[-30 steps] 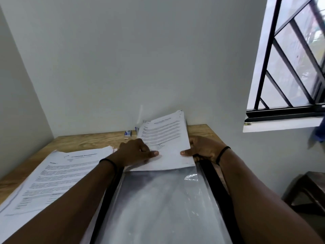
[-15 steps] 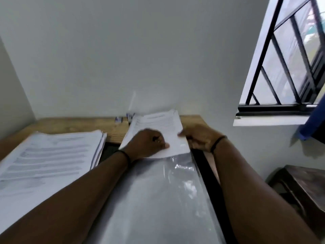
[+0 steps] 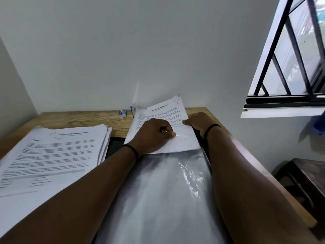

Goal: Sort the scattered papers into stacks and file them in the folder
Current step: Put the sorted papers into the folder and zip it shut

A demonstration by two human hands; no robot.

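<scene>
A black folder (image 3: 202, 138) lies open in front of me with a clear plastic sleeve (image 3: 163, 196) on top. A stack of printed papers (image 3: 163, 111) sticks out of the sleeve's far end and tilts up towards the wall. My left hand (image 3: 153, 134) lies on the stack, fingers curled, thumb pinching the sleeve's edge against the paper. My right hand (image 3: 198, 122) grips the stack's right edge, thumb on top. A second, thick stack of printed papers (image 3: 52, 155) rests at the left on the wooden table (image 3: 79, 118).
A small eraser (image 3: 122, 112) and a pen (image 3: 131, 109) lie by the back wall. The wall closes the table at the back and left. A barred window (image 3: 290, 67) is at the right, with a dark wooden stool (image 3: 306, 176) below it.
My left hand has moved further onto the stack and its thumb now pinches the sleeve's edge. The camera has swung, showing more of the left stack.
</scene>
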